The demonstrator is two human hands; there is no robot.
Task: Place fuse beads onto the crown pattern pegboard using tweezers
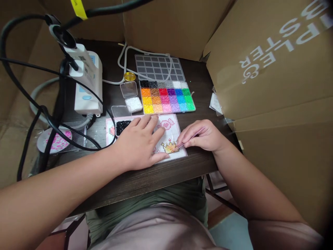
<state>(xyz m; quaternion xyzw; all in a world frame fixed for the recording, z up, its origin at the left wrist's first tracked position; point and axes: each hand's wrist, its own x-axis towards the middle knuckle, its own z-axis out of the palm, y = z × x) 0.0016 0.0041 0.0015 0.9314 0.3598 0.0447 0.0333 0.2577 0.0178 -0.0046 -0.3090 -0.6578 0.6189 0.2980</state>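
Observation:
My left hand (pixel 140 144) lies flat with fingers spread on a pattern sheet (pixel 174 132), apparently under a clear pegboard. Beside its wrist, a small box of black beads (pixel 121 127) is partly covered by the hand. My right hand (pixel 208 135) pinches thin pink tweezers (pixel 184 143), their tips down at the right side of a yellow crown design (pixel 170 147). A pink candy picture (pixel 167 124) shows above the crown. Whether the tips hold a bead is too small to tell.
Behind the sheet stands a sorted bead case (pixel 168 96) with its clear lid (pixel 160 67) laid back. Near it are a box of white beads (pixel 134 104) and a yellow round tin (pixel 129 76). Black cables (pixel 52 121) and a power strip (pixel 88 93) crowd the left; cardboard walls (pixel 273 93) enclose the desk.

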